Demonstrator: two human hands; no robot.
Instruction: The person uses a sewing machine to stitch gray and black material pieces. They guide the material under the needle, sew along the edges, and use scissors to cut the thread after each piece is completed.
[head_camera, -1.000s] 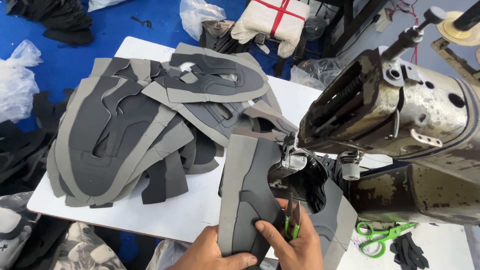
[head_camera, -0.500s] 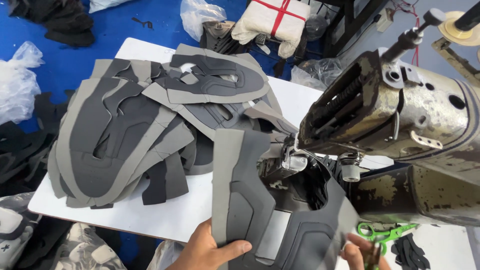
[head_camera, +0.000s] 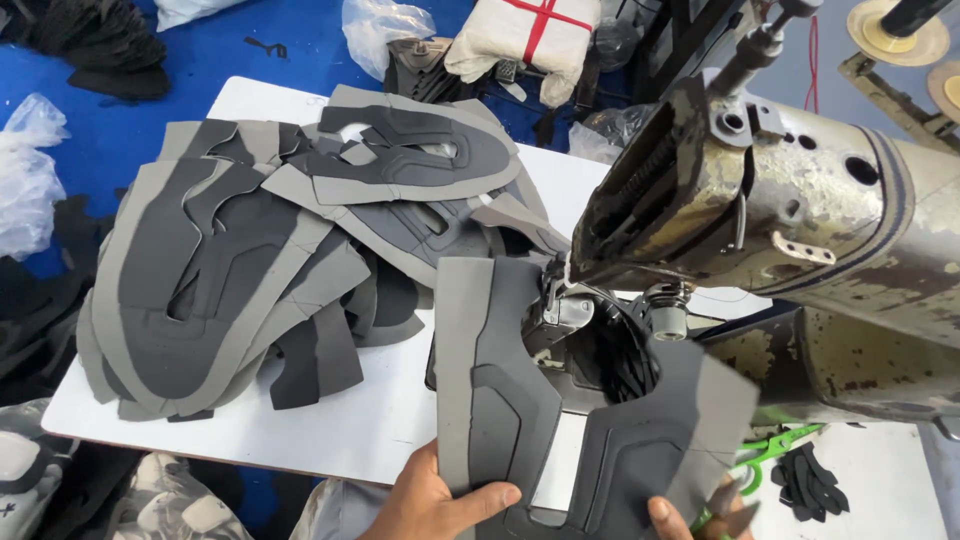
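Grey shoe-upper panel (head_camera: 560, 420) sits at the bench's (head_camera: 330, 430) near edge, its cut-out around the sewing machine's (head_camera: 800, 230) post under the needle head. My left hand (head_camera: 430, 500) has its grip closed on the panel's near-left edge, thumb on top; my right hand (head_camera: 690, 520) pinches the near-right edge, with what look like snips held too. I'd judge flat, even tension matters here. Clear plastic bags (head_camera: 30, 180) on the blue floor: contents unclear.

Far above your hands, at the top edge, you have a white cloth-wrapped bundle (head_camera: 520, 38) tied with a red cross. Left of it sits a clear plastic bag (head_camera: 385, 30); another crumpled one (head_camera: 28, 185) lies far left.
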